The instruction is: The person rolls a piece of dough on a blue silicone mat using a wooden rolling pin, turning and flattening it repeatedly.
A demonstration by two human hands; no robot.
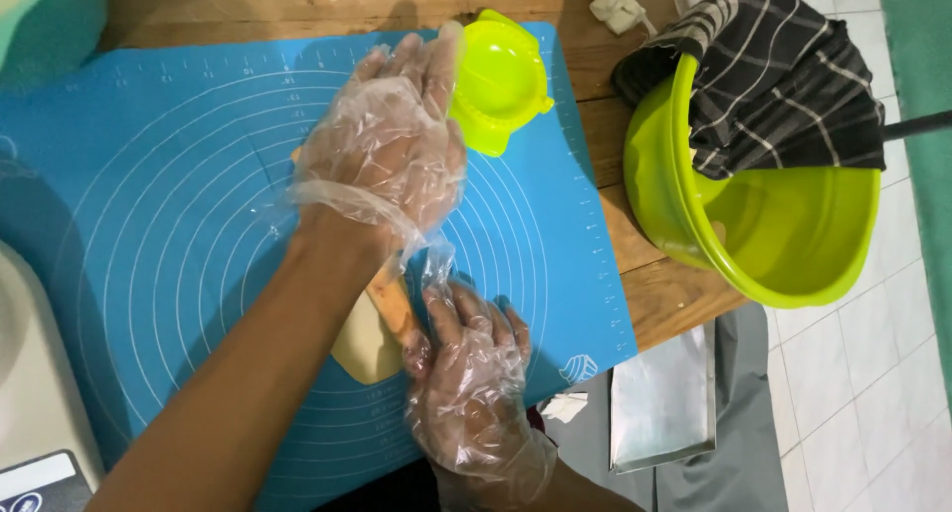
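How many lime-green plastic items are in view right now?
2: a small round mould at the blue mat's top edge beside the left hand, and a large bowl right, under a striped cloth.

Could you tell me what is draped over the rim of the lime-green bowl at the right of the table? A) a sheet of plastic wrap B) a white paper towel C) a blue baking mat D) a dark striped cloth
D: a dark cloth with pale stripes hangs over the back rim of the lime-green bowl.
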